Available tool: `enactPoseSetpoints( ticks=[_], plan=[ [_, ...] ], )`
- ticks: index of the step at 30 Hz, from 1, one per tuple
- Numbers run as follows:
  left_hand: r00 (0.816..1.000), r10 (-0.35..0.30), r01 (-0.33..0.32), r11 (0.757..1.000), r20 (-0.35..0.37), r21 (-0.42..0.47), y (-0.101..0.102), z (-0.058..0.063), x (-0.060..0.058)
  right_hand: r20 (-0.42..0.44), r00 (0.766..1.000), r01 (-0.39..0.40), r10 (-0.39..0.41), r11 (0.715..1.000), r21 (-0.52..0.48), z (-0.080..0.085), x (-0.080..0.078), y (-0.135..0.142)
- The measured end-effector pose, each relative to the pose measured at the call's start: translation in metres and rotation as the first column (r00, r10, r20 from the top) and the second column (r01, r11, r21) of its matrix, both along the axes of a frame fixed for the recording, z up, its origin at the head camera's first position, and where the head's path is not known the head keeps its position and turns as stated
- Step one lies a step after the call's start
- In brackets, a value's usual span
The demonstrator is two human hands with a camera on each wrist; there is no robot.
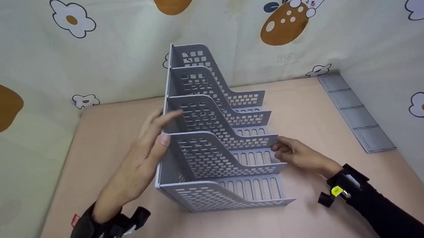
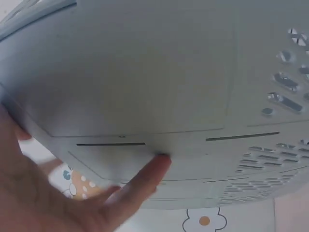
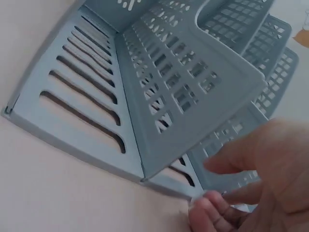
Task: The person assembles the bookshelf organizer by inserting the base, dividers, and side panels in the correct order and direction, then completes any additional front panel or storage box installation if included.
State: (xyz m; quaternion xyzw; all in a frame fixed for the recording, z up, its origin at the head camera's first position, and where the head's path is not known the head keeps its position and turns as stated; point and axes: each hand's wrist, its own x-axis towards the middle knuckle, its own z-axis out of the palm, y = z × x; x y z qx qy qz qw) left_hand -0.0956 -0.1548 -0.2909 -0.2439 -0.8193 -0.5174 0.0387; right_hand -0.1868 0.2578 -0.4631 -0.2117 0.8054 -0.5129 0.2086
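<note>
A grey plastic file organizer with several upright slots stands on the table, its perforated dividers stepping down toward the right. My left hand rests against its tall back panel, with the fingers fairly straight and one reaching over the top edge. In the left wrist view a fingertip presses on the panel near a narrow slit. At the low front end, my right hand has curled fingers at the edge of a middle slot. The right wrist view shows the thumb beside a divider and fingers at the slotted base.
A flat grey panel marked off in sections lies at the table's right edge, by the wall. Patterned cloth hangs behind and along the sides. A small red tag shows near the left sleeve.
</note>
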Motion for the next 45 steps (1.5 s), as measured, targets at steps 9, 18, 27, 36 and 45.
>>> enactPoseSetpoints(
  ticks=[9,18,27,36,45],
  plan=[
    [0.966,-0.251,0.254,0.967,-0.06,0.037,-0.009,-0.017,0.012,0.023,0.999,-0.027,0.028,0.997,-0.078,-0.005,-0.002,0.001],
    [0.979,-0.151,0.145,0.988,-0.137,-0.053,-0.013,-0.026,0.013,-0.062,0.997,-0.035,0.035,0.999,0.001,-0.002,-0.014,-0.019],
    [0.974,-0.179,0.195,0.975,-0.14,0.11,-0.017,-0.036,-0.01,-0.028,0.999,-0.026,0.025,0.999,-0.03,-0.003,-0.02,-0.019],
    [0.974,-0.15,0.17,0.979,-0.17,0.113,-0.018,-0.038,-0.015,-0.008,0.993,0.119,-0.119,0.993,0.02,0.004,-0.029,0.004],
    [0.96,-0.166,0.181,0.982,-0.226,0.046,-0.02,-0.034,-0.013,-0.321,0.875,0.473,-0.362,0.78,0.41,0.039,-0.046,0.122]
  ],
)
